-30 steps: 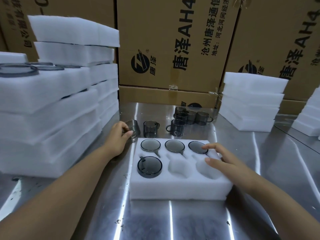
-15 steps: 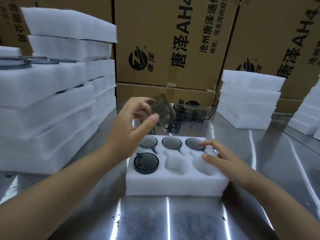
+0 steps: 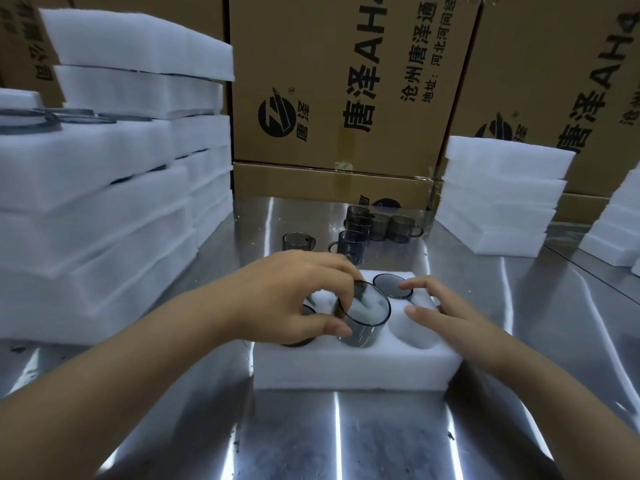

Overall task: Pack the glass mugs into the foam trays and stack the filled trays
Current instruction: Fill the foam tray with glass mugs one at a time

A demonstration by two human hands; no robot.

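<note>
Left hand (image 3: 287, 299) pinches a mug (image 3: 363, 322) by its rim over the tray's (image 3: 346, 374) front-middle pocket.
Smoky grey clear glass, with its mouth up, its axis tipped toward the viewer and its base at the pocket. Right of the grip, the right hand (image 3: 446, 313) rests loose-fingered on the foam. Beyond the grip, boxes (image 3: 329, 64) read "唐泽" and "AH4".

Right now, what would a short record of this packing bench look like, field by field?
Left hand: grips a glass mug, tilted at the front middle pocket of the foam tray
Right hand: open, resting on the tray's right side
Front right pocket: empty
Loose mugs: several on the steel table behind the tray
Foam stacks: left and right
</note>
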